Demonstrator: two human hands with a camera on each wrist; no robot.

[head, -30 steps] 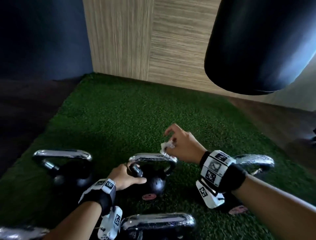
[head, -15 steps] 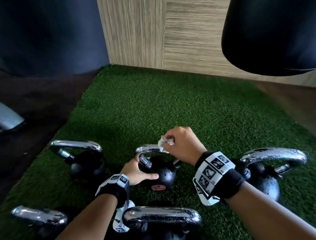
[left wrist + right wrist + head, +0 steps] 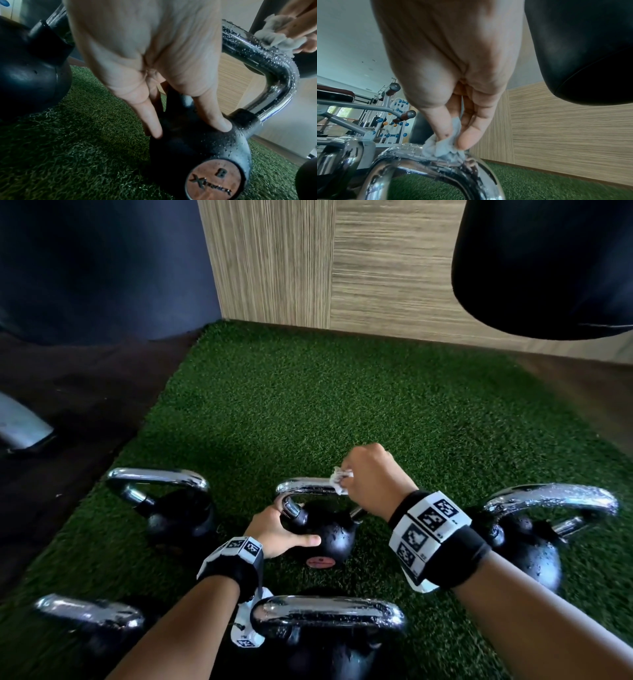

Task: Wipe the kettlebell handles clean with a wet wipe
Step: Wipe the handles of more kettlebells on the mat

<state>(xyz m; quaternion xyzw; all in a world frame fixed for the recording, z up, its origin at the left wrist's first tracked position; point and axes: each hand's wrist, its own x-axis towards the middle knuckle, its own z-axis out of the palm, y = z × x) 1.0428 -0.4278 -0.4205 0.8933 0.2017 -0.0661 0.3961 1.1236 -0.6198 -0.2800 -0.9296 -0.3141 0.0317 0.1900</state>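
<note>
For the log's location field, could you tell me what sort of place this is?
Most likely a gym. Chrome-handled kettlebells stand on green artificial turf, a black punching bag hangs overhead, and the right wrist view shows a weight bench and a dumbbell rack.

A gym: chrome-handled kettlebells stand on green artificial turf by a wood-panelled wall, a black punching bag hangs at far right, and weight machines with a dumbbell rack fill the room behind.
</note>
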